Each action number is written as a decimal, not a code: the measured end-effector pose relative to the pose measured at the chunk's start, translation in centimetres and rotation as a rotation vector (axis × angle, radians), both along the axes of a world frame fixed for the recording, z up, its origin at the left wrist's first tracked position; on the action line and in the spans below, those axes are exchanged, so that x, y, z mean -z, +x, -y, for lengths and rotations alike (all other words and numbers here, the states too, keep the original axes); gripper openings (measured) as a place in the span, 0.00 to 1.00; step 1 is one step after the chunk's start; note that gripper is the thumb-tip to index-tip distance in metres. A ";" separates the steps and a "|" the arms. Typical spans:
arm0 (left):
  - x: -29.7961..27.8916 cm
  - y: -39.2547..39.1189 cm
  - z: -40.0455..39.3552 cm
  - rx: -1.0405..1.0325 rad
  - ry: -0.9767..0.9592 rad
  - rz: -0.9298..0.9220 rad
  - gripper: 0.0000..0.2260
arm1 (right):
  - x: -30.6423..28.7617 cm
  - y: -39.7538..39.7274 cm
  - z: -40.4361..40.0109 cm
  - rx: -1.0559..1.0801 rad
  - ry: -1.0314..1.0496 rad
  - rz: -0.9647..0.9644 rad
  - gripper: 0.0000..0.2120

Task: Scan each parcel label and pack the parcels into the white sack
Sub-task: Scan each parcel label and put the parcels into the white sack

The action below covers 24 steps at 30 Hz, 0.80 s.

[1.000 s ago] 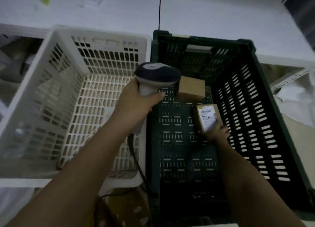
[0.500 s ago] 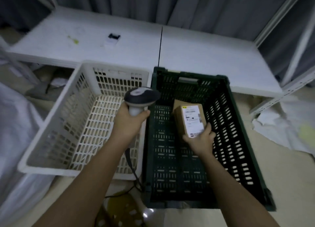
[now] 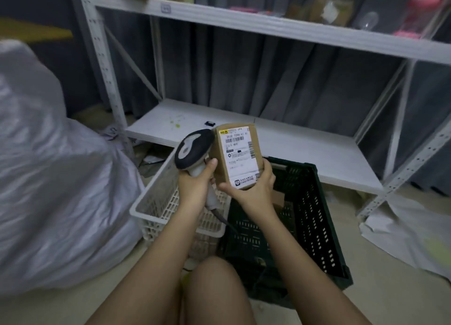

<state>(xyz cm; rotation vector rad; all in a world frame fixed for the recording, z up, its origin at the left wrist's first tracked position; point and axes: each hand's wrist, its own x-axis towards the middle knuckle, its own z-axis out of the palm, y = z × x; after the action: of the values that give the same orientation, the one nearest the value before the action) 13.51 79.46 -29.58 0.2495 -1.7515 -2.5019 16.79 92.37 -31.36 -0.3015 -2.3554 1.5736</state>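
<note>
My right hand [image 3: 253,190] grips a small brown cardboard parcel [image 3: 238,154] from below, its white label with a barcode facing me. My left hand [image 3: 196,182] holds the handle of a grey and black barcode scanner [image 3: 192,147], whose head sits right beside the parcel's left edge. Both are raised above the crates. A second brown parcel [image 3: 278,197] lies inside the dark green crate [image 3: 314,227], partly hidden by my right wrist. The big white sack [image 3: 48,178] bulges at the left.
A white slotted crate [image 3: 156,202] stands left of the green one on the floor. Behind them is a white metal shelving rack [image 3: 292,139] with a low shelf and grey curtains. White sheeting [image 3: 402,232] lies on the floor at right. My knee [image 3: 214,288] is below.
My right hand has lifted the labelled parcel out of the green crate up to the scanner. My head has tilted up, bringing the rack and the sack into view.
</note>
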 end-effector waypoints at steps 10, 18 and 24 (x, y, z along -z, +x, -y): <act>-6.4 2.9 7.2 -0.074 -0.037 -0.133 0.27 | -8.6 1.0 4.1 -0.091 -0.313 -0.161 0.09; -8.3 3.1 8.4 -0.094 -0.050 -0.154 0.27 | -11.8 1.6 3.4 -0.316 -0.391 -0.065 0.11; -9.1 3.1 8.7 -0.065 -0.059 -0.150 0.33 | -12.8 2.0 2.1 -0.366 -0.504 -0.046 0.21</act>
<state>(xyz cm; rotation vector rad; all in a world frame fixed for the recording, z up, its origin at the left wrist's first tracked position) 16.62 70.74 -20.47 0.1098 -1.7267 -2.3529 18.75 90.27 -18.51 0.0724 -2.0264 2.3126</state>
